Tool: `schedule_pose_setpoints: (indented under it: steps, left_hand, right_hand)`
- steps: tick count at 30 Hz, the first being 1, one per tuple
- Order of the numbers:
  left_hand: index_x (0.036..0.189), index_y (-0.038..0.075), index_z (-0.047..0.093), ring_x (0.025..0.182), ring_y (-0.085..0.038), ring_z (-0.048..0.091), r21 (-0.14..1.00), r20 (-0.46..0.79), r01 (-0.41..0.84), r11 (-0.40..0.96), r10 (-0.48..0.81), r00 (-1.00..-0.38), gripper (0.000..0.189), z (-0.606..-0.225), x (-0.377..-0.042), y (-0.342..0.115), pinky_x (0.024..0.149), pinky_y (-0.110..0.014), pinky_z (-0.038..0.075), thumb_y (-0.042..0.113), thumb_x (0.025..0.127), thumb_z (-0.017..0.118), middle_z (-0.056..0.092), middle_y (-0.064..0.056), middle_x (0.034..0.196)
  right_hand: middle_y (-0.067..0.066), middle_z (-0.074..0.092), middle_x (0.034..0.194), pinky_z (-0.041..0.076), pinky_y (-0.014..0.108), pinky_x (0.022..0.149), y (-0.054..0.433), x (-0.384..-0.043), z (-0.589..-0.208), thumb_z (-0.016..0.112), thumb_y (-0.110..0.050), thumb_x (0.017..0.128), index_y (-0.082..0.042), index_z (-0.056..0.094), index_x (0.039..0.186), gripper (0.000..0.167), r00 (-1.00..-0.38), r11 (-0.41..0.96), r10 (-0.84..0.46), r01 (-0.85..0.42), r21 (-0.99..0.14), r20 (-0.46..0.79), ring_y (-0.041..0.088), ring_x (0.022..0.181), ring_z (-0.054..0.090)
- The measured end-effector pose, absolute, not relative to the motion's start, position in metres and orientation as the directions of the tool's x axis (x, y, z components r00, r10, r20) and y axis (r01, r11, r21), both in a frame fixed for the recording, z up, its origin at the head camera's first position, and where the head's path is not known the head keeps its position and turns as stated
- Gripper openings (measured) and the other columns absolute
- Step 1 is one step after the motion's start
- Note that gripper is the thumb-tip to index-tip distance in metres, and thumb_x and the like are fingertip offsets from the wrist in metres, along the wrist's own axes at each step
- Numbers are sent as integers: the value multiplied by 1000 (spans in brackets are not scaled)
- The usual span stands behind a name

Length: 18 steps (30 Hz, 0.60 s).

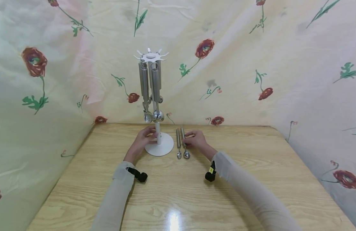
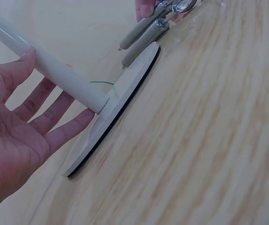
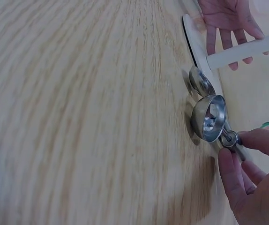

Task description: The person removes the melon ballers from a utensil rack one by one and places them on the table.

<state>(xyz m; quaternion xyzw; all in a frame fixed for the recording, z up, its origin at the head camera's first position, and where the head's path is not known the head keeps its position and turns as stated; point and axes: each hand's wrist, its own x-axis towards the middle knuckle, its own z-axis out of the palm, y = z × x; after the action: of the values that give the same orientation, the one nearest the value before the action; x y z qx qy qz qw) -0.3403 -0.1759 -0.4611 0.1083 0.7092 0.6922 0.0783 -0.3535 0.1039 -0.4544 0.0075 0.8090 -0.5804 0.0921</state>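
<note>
A white stand [image 1: 159, 150] with a round base and hooked top stands upright on the table. My left hand [image 1: 141, 139] holds its post [image 2: 71, 83] low down, thumb on one side and fingers behind, as the left wrist view shows. My right hand [image 1: 197, 140] pinches the handle of a metal scoop [image 3: 208, 119] near its bowl. That scoop lies at or just over the tabletop; the exact contact is unclear. Close beside it, to the left, lies a second metal scoop [image 1: 178, 141] with a smaller bowl, to the right of the base.
Several metal utensils [image 1: 156, 83] with tubular handles hang from the stand's hooks. Behind the wooden table [image 1: 166, 186] and at both sides hangs a flowered cloth [image 1: 238, 64]. Each wrist carries a black camera [image 1: 210, 175].
</note>
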Motion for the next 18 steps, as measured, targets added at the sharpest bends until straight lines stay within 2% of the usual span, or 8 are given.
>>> schedule_pose_setpoints:
  steps: [4, 18]
  left_hand:
    - [144, -2, 50, 123, -30, 55, 999, 43, 50, 18, 263, -964, 42, -453, -334, -175, 105, -55, 55, 7, 103, 58, 53, -23, 137]
    - [145, 4, 50, 126, -31, 55, 995, 75, 87, 39, 240, -968, 43, -474, -347, -176, 103, -51, 58, 13, 104, 58, 53, -22, 140]
  right_hand:
    - [28, 73, 107, 67, 34, 71, 102, -353, -455, 77, 2, 87, 8, 64, 122, 37, -983, 339, -81, 127, -932, -163, 16, 71, 72]
    - [24, 72, 105, 66, 28, 67, 100, -356, -458, 77, 1, 87, 7, 66, 120, 35, -980, 366, -65, 154, -918, -190, 15, 70, 70]
